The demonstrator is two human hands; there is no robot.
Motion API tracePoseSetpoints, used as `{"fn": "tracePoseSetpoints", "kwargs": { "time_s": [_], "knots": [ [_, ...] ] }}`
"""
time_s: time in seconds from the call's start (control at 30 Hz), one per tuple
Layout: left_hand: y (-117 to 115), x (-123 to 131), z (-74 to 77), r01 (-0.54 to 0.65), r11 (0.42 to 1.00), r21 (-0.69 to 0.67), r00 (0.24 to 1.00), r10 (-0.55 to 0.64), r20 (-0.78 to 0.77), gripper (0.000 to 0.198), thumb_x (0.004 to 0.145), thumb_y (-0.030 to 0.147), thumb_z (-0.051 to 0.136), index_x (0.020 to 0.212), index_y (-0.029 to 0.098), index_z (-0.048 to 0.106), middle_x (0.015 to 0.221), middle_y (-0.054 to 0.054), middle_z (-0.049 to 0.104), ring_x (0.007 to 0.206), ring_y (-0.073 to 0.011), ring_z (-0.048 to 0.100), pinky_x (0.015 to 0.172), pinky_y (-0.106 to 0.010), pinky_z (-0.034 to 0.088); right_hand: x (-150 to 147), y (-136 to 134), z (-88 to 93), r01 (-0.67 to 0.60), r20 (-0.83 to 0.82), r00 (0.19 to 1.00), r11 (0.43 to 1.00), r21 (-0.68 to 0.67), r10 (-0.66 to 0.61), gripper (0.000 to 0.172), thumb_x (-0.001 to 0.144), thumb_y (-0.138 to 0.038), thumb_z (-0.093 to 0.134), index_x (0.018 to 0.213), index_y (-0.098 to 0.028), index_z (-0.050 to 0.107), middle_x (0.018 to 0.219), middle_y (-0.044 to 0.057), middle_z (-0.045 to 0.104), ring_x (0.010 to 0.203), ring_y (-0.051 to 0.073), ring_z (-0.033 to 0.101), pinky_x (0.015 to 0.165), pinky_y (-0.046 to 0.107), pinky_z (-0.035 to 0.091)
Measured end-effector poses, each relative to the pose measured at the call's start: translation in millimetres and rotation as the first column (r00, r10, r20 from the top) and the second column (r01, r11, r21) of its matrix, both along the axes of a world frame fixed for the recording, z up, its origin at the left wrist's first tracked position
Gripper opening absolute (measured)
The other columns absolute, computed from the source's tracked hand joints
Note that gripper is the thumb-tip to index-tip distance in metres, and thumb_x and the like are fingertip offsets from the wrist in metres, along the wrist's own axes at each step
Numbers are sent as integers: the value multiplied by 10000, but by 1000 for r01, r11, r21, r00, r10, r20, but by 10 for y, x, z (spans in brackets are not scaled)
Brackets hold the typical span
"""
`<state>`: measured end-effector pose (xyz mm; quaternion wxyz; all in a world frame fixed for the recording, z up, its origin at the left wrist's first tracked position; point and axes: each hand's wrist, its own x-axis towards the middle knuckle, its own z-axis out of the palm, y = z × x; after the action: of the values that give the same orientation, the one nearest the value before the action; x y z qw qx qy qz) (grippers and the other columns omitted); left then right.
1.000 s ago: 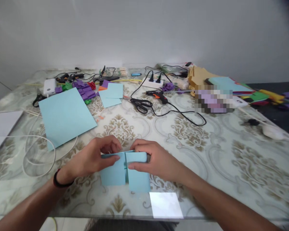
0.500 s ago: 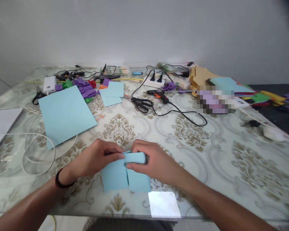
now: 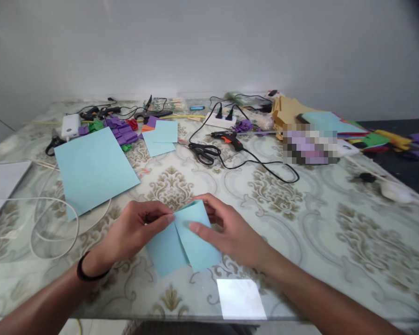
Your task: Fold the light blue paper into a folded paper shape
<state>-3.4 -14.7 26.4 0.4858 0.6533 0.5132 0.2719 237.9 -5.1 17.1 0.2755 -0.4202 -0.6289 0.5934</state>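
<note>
A light blue sheet of paper [image 3: 165,251] is held low over the table in front of me, with a slit or gap running between its left and right halves. My left hand [image 3: 141,228] pinches its upper edge near the middle, thumb on top. On the right half, my right hand [image 3: 223,228] has its thumb pressed on the front and its fingers behind the paper. The top of that half bends over in a loose, rounded fold. Part of the left half lies under my left hand, and the right fingertips are hidden behind the paper.
A larger light blue sheet [image 3: 96,172] lies left, beside a white cable [image 3: 78,223]. Smaller blue pieces [image 3: 165,131], black scissors [image 3: 204,153], a glue gun [image 3: 230,138] and a power strip [image 3: 220,121] lie farther back. Coloured paper [image 3: 331,122] is piled at right.
The curled top flap of the right half has opened out into a taller panel. My right thumb now lies across its front, and the paper has tilted.
</note>
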Motion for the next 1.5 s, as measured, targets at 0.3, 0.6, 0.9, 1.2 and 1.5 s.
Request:
{"fn": "tracePoseSetpoints", "kwargs": {
  "time_s": [0.3, 0.6, 0.9, 1.2, 1.5],
  "knots": [
    [-8, 17, -8, -43, 998, -45, 999, 43, 12, 359, 944, 501, 661, 863, 171, 775, 769, -30, 705, 675, -146, 568, 573, -232, 414, 8, 42, -24, 90, -102, 988, 975, -205, -113, 373, 771, -458, 870, 788, -196, 604, 681, -39, 599, 588, 109, 532, 502, 220, 386],
    [25, -7, -46, -182, 983, -14, 982, 183, 54, 328, 901, 496, 708, 837, 177, 746, 669, 10, 626, 587, -118, 476, 512, -221, 339, 35, 128, -126, -14, -164, 986, 967, -253, -29, 416, 768, -461, 875, 1052, -192, 737, 1018, 58, 779, 856, 195, 720, 738, 305, 566],
    [65, -15, -80, -79, 989, -125, 997, 76, -23, 402, 880, 563, 724, 785, 172, 734, 666, 14, 597, 576, -105, 461, 491, -210, 292, 25, 126, -156, -7, -138, 990, 973, -232, -26, 383, 772, -405, 880, 1038, -188, 709, 980, 45, 764, 808, 179, 706, 694, 281, 543],
    [113, -56, -103, -319, 923, -217, 898, 367, 243, 368, 769, 510, 857, 778, 170, 718, 654, 20, 592, 540, -97, 489, 482, -206, 335, 273, 164, 30, -169, -255, 949, 982, 80, 184, 696, 935, -308, 693, 1549, -356, 370, 1536, 95, 533, 1321, 249, 595, 1032, 405, 539],
    [83, -29, -136, -282, 934, -218, 918, 329, 220, 354, 785, 501, 855, 787, 172, 725, 649, 18, 614, 527, -100, 505, 467, -210, 335, 146, 135, -69, 48, 96, 991, 922, 385, -91, 577, 907, -109, 526, 1439, -315, 614, 1193, 18, 780, 897, 171, 720, 767, 292, 582]
  ]
}}
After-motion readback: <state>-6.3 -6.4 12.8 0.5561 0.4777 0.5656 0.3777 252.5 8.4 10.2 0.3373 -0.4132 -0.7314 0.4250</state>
